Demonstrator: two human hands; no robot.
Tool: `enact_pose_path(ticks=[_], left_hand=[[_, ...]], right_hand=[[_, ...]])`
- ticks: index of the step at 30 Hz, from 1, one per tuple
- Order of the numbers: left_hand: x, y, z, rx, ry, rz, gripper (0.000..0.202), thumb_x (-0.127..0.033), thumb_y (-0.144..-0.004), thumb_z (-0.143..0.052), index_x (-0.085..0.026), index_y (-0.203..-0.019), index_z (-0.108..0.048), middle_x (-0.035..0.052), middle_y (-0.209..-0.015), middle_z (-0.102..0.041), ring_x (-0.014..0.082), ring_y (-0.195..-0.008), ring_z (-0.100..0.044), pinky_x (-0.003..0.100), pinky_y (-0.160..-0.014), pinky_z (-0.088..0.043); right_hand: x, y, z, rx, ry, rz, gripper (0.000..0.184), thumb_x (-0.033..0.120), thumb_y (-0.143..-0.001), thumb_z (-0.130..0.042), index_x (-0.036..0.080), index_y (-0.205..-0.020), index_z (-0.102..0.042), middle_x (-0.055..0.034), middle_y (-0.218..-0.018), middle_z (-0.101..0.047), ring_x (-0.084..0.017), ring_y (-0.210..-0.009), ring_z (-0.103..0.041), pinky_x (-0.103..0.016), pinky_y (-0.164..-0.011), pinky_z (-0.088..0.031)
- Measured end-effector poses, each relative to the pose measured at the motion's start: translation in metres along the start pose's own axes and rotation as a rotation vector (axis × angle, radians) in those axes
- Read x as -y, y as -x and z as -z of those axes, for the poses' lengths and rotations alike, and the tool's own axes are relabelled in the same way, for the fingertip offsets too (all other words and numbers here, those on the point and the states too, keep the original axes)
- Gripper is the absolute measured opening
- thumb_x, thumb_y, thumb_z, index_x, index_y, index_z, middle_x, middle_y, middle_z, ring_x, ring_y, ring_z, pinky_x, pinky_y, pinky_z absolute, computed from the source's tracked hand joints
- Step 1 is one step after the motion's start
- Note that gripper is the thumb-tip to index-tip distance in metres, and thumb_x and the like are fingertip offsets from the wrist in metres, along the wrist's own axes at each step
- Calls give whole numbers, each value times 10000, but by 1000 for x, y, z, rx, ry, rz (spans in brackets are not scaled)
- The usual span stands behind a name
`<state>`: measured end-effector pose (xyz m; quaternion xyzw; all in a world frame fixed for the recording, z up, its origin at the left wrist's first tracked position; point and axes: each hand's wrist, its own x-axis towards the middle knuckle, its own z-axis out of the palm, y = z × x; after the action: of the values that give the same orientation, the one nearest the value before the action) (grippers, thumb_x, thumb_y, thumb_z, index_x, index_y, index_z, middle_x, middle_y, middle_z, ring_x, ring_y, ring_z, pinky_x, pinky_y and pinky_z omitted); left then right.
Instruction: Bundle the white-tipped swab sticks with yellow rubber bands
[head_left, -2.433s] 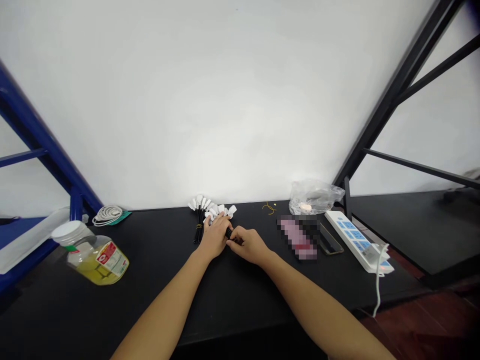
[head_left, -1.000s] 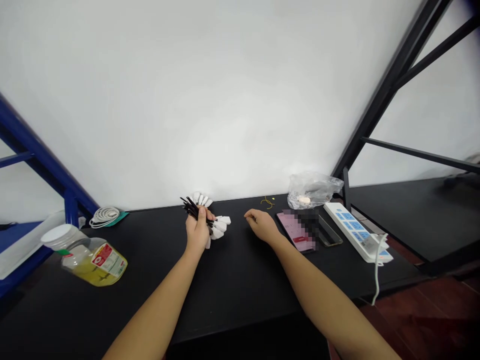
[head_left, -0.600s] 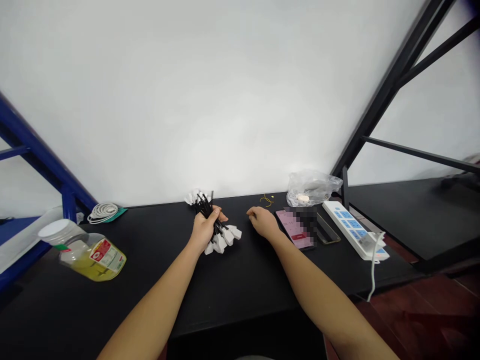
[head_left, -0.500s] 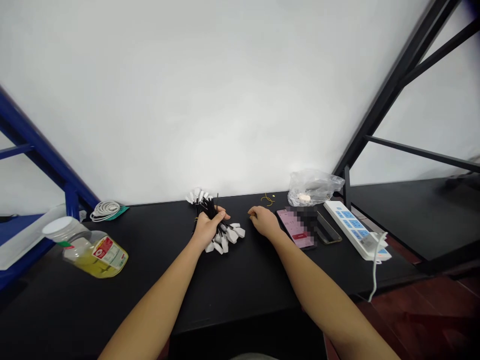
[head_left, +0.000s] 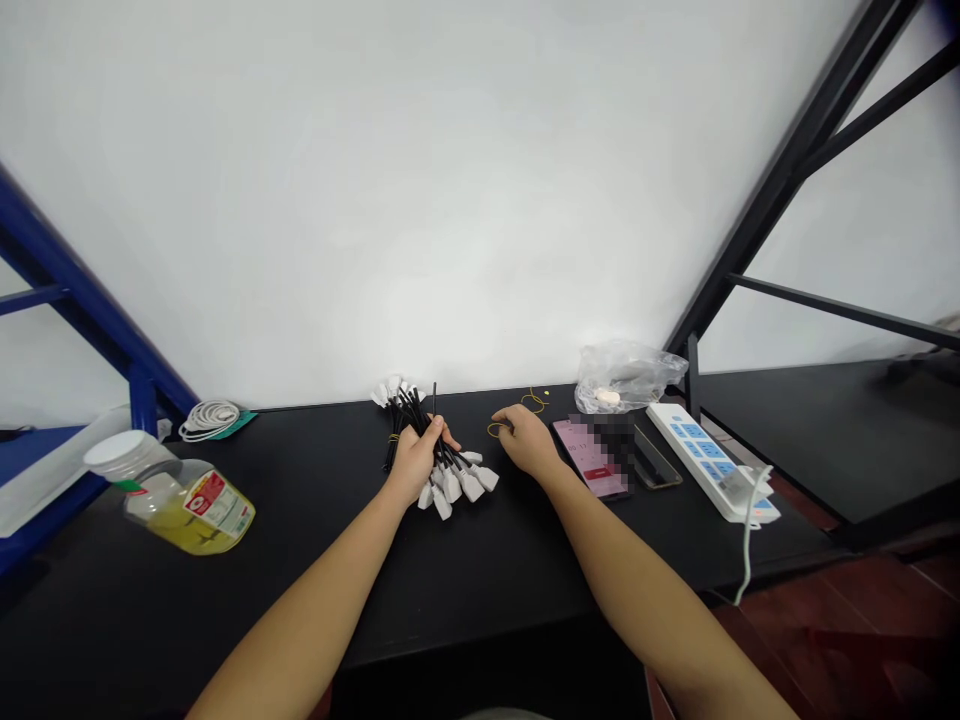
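My left hand is closed around a bundle of thin black stems with white flared ends, which fan out toward me and to the right. Behind it lies a second such bundle, its white ends near the wall and a yellow band around its black stems. To the right, my right hand is closed with a yellow rubber band looping out from its fingers. More yellow rubber bands lie on the black table just beyond that hand.
A phone and a dark flat case lie right of my right forearm. Farther right are a clear plastic bag and a white power strip. At left stand a jar of yellow liquid and a coiled white cable.
A yellow rubber band now shows at my right fingers, which have shifted slightly left. The bundle's white ends in my left hand have moved a little right and toward me.
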<state>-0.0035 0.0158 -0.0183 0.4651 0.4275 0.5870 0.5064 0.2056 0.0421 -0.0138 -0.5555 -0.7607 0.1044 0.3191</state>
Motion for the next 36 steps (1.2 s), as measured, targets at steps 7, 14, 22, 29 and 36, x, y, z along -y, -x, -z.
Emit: enact_pose_path(ticks=[7,14,22,29,36], left_hand=[[2,5,-5,58,-212,-115,338,-503,-812,-694,-166,-807,-709,31,-774,-696,195,-757,-667,281,-719,-523],[-1,0,1,58,-389,-149,323,-424,-774,-712,-153,-949,-716,75,-924,-752,241,-894,-700,357,-848,-543],[-3,-1,1,133,-296,-96,302,-445,-821,-640,-161,-918,-664,44,-728,-735,229,-733,-714,372,-788,-557],[-2,-1,0,107,-119,-12,346,-495,-790,-681,-177,-904,-604,-24,-574,-624,202,-609,-679,338,-673,-553],[-2,-3,2,64,28,92,357,-472,-770,-717,-182,-916,-567,-94,-493,-478,146,-455,-592,275,-529,-509]], right_hand=[[40,17,-2,189,-231,257,102,289,-905,-650,202,-908,-704,-6,-822,-683,-128,-725,-586,-234,-676,-404],[39,18,-12,178,-264,275,115,182,-860,-621,188,-745,-623,19,-700,-622,-114,-636,-521,-224,-612,-348],[38,18,-12,41,-310,91,264,354,-869,-636,206,-671,-542,50,-568,-527,-102,-533,-436,-228,-534,-301],[41,19,-10,54,-417,47,212,360,-894,-569,219,-740,-532,52,-575,-537,-116,-539,-481,-233,-550,-345],[32,15,0,-83,-540,-64,267,415,-967,-449,240,-767,-426,60,-557,-527,-132,-518,-510,-242,-551,-380]])
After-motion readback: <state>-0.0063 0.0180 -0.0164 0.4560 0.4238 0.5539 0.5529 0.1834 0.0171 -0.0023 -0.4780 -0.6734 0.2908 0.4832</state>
